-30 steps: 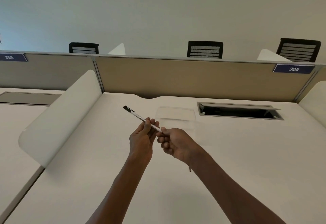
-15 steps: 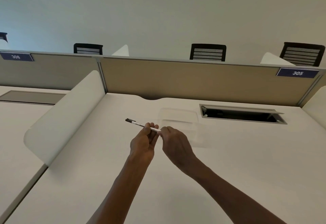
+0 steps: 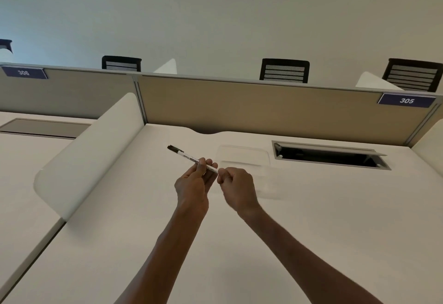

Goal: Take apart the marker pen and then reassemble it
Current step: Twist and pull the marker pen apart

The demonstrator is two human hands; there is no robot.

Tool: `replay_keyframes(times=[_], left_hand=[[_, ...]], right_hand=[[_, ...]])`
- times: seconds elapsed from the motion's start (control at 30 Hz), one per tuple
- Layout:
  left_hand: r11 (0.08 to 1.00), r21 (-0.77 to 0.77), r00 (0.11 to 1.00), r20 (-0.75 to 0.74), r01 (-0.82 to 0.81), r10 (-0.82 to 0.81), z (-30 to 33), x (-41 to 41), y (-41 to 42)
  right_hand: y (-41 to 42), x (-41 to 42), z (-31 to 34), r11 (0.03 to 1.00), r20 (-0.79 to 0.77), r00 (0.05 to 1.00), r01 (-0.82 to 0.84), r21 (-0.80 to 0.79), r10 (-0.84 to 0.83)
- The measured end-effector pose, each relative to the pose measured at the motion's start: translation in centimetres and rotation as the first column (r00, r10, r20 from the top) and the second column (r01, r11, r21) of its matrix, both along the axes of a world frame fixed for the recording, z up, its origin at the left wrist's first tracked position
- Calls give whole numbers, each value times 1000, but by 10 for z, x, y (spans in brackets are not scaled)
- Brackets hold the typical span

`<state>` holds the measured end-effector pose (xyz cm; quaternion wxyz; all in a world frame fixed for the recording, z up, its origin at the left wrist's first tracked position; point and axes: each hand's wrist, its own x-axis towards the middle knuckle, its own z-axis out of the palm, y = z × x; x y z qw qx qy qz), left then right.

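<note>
Since there's only the head view: marker pen (image 3: 191,160) is held above the tabletop (image 3: 311,220), left hand (image 3: 191,185) pinching mid-barrel, right hand (image 3: 237,187) pinching the tail end. Looks light, stiff, probably slick, so grip near the joints.

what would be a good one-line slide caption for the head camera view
Over a white desk, the left hand grips a marker pen while the right hand pinches its near end.
</note>
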<state>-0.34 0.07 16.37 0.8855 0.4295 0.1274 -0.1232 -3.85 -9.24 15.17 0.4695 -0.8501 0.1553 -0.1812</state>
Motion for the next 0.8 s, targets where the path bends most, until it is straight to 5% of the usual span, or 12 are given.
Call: replay_keyframes(times=[0.03, 0.1, 0.17, 0.23, 0.3, 0.37, 0.43, 0.5, 0.67, 0.8], left_hand=[[1000, -20, 999, -46, -12, 11, 2, 0, -1], [999, -45, 992, -122, -23, 17, 3, 1, 0], [998, -54, 987, -159, -14, 6, 2, 1, 2], [998, -55, 988, -156, -2, -7, 1, 0, 4], [998, -58, 992, -126, -4, -3, 1, 1, 6], [999, -50, 998, -68, 12, -16, 3, 2, 8], [998, -18, 998, -2, 57, -57, 3, 2, 10], [997, 10, 996, 44, 81, -81, 4, 1, 10], [997, 12, 995, 73, 73, -73, 5, -1, 9], [999, 31, 998, 43, 38, -40, 1, -2, 8]], right_hand=[[0, 1, -9, 954, 128, 992, 33, -297, 5], [-5, 0, -21, 752, 253, 962, 89, -653, 105], [-11, 0, -29, 601, 268, 945, 106, -792, 186], [-14, 1, -29, 591, 243, 946, 73, -804, 215], [-9, -1, -20, 749, 192, 966, -5, -663, 176], [-5, -2, -1, 971, 43, 986, -149, -186, 159], [-6, -1, 20, 920, -134, 975, -117, 373, 179], [-11, 1, 31, 760, -240, 938, -37, 649, 251], [-18, -1, 34, 556, -232, 886, -35, 830, 402], [-12, -1, 26, 565, -162, 922, -70, 822, 351]])
